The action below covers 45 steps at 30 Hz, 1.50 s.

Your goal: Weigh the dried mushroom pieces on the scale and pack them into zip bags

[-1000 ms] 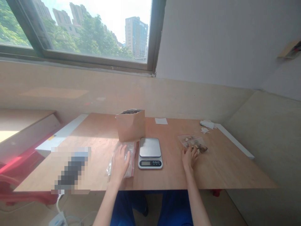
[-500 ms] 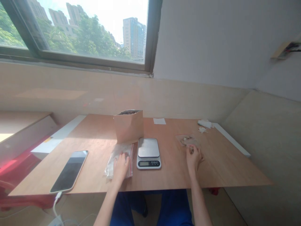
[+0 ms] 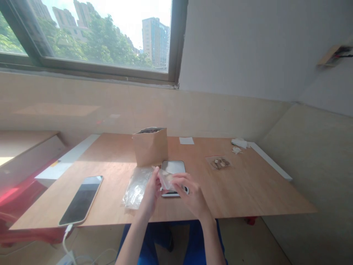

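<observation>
My left hand [image 3: 151, 189] pinches a small clear zip bag [image 3: 166, 180] by its left side, above the kitchen scale [image 3: 173, 166]. At the bag's right side are the fingers of my right hand [image 3: 191, 192], closed on its edge. Below and left of them lies a stack of clear plastic bags [image 3: 135, 187]. The two hands and the bag hide much of the scale's front and display. A filled clear bag [image 3: 219, 162] with brownish pieces inside lies flat on the right.
A brown paper pouch [image 3: 151, 149] stands with its top gaping behind the scale. The phone [image 3: 82, 200] with a white cable lies on the left. White paper [image 3: 186, 140] and crumpled white scraps [image 3: 239, 144] lie toward the back of the wooden table [image 3: 256, 191].
My left hand has lifted a bag off the stack and moved right. My right hand has left the filled bag and come leftward to the one over the scale.
</observation>
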Motion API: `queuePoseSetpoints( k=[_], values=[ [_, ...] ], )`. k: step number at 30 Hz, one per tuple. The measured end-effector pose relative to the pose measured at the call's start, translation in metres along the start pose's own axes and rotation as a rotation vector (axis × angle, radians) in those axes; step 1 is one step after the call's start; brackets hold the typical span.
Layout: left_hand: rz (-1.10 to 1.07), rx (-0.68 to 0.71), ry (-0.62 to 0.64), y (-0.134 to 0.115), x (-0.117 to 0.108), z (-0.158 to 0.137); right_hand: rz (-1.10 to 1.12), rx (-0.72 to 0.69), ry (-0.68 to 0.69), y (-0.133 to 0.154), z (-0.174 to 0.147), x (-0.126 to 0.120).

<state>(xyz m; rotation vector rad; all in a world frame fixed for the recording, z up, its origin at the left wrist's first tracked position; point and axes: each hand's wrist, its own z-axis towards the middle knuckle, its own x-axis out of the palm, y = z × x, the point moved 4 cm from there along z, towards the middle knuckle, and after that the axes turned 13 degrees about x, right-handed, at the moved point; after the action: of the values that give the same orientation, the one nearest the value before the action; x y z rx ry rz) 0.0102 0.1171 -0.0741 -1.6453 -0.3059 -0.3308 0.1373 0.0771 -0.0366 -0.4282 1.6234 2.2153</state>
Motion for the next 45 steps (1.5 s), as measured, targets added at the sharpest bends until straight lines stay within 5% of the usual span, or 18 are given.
queuePoseSetpoints(
  k=[6, 11, 26, 45],
  values=[
    [0.286, 0.191, -0.013, -0.005, -0.013, 0.002, 0.06, 0.15, 0.242, 0.003, -0.008, 0.013],
    [0.408, 0.244, 0.139, -0.006, 0.0, -0.004, 0.108, 0.325, 0.155, -0.012, -0.005, 0.02],
    [0.523, 0.351, 0.652, -0.011, 0.022, -0.021, 0.336, 0.472, -0.014, -0.031, -0.003, 0.02],
    [0.522, 0.392, 0.601, -0.017, 0.02, -0.024, 0.316, 0.364, 0.037, -0.028, -0.001, 0.018]
  ],
)
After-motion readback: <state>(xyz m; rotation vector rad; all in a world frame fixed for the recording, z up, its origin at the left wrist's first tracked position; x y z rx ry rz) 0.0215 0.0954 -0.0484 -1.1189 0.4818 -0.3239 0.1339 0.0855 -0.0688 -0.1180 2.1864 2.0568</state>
